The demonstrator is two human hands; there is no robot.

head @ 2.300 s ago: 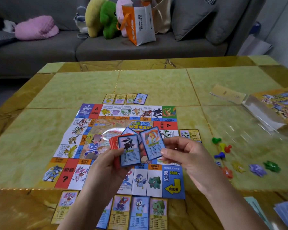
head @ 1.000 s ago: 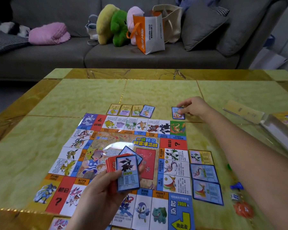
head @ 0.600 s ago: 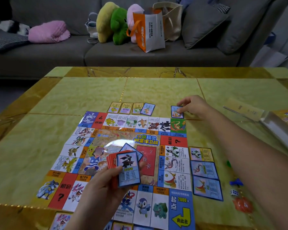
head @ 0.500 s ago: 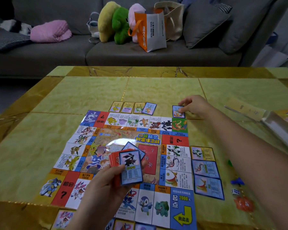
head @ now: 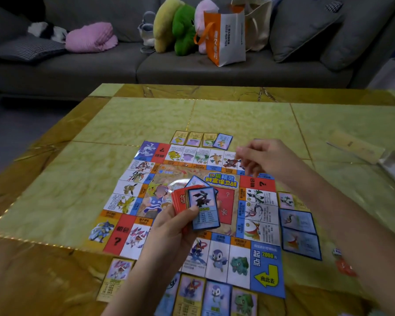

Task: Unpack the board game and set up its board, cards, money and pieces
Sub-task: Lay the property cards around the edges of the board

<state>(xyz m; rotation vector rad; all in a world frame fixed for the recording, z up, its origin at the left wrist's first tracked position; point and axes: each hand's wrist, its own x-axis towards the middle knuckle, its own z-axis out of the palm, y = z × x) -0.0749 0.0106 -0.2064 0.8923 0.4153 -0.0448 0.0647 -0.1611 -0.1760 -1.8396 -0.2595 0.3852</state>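
Yellow marble table (head: 55, 201) before grey sofa (head: 100, 71); game board (head: 258, 254) flat mid-table, cards (head: 299, 233) lining its edges, wide tabletop leftward; left hand (head: 169, 231) gripping card deck (head: 203, 206), right hand (head: 262, 156) loosely curled, holding nothing, above far corner.

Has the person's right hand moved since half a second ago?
Yes. The right hand has pulled back from beyond the far right corner of the colourful paper game board to above it.
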